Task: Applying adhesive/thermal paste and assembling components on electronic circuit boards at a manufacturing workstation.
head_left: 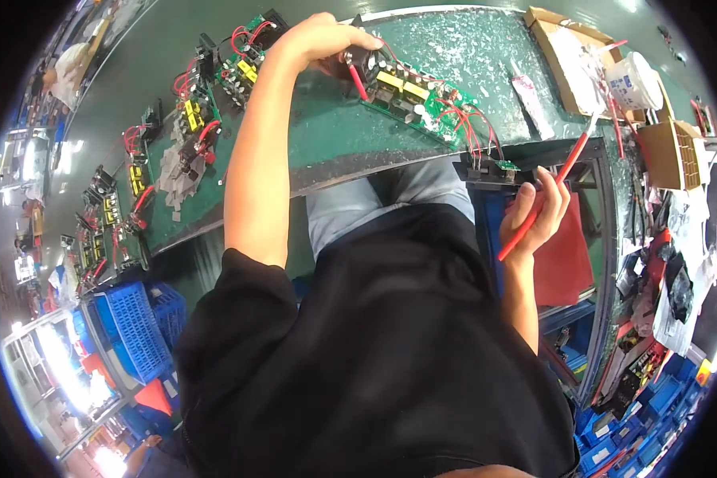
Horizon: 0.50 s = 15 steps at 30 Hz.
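Note:
At the far edge of the bench my left hand (327, 44) grips the black end piece (365, 60) of a green circuit board (410, 95) with yellow transformers. Thin red wires run from the board's right end to a black panel (486, 173) with a small green board on it, at the bench's near edge. My right hand (540, 213) is closed around a slim red stick with a pale tip (567, 165), perhaps a brush. Its fingertips are close to the black panel; whether they touch it I cannot tell.
Several similar boards (191, 115) line the bench's left side, near grey scraps (179, 179). A white tube (531, 103) lies right of my board. Beyond it are a cardboard box (570, 68) and a white tub (635, 82). Blue crates (135, 331) stand at lower left.

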Tool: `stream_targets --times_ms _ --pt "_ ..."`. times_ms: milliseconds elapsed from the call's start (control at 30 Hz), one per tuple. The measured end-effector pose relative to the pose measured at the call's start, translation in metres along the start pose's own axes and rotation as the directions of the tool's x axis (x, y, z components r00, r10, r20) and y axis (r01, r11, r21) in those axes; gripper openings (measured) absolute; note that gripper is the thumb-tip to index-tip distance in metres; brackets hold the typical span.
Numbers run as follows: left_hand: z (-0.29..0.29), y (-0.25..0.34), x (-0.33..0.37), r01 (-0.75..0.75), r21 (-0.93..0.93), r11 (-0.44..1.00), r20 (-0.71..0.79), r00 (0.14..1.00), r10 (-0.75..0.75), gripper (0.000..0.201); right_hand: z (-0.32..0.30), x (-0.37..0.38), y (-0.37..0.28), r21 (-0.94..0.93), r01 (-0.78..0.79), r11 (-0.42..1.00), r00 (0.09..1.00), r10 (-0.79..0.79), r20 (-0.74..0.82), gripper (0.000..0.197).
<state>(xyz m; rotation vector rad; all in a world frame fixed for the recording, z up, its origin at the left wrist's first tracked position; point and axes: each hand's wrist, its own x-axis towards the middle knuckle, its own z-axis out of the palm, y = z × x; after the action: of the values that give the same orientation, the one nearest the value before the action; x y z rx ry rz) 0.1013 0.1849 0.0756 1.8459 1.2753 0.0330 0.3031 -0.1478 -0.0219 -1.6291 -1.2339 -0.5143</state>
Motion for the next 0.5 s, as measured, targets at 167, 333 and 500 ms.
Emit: stream_targets --times_ms 167,333,500 --pt "0.001 -0.004 -0.024 -0.073 -0.272 0.959 0.072 0.993 0.097 0.027 0.027 -0.013 -0.011 0.155 -0.300 0.941 0.950 0.310 -0.039 0.032" --pt "0.007 -0.012 -0.020 -0.170 -0.320 0.932 0.070 0.977 0.202 0.017 0.045 -0.014 -0.027 0.227 -0.388 0.893 0.899 0.422 -0.122 0.032" --pt "0.026 0.009 -0.005 -0.267 -0.587 0.764 0.008 0.942 0.335 0.016 0.047 -0.006 -0.023 0.128 -0.289 0.949 0.899 0.315 -0.304 0.031"
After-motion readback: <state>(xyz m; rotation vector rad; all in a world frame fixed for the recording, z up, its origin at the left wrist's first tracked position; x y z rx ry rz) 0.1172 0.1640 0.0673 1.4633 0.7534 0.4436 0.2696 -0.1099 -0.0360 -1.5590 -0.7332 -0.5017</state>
